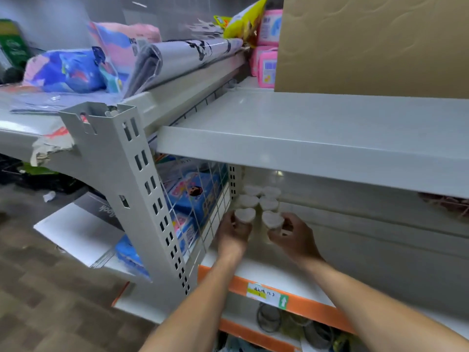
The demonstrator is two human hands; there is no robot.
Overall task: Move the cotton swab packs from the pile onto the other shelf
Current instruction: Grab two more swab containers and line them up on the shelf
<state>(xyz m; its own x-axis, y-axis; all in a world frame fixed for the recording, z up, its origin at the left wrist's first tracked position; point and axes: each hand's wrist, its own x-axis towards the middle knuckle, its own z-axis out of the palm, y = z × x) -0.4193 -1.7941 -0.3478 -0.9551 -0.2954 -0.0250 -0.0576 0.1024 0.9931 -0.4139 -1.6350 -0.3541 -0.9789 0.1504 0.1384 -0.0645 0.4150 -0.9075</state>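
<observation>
Spanning the right side, a grey upper shelf (pixel 317 128) overhangs the lower shelf (pixel 253 270), whose front edge carries an orange strip (pixel 299 298). A wire grid (pixel 205 199) closes its left end. Against that corner stand six heart-shaped swab packs (pixel 258 199) in two rows, upright. Left hand (pixel 234 231) grips the near-left pack (pixel 245 215); right hand (pixel 291 233) grips the near-right pack (pixel 272 220), fingers curled round each. Whether these two rest on the shelf cannot be told
</observation>
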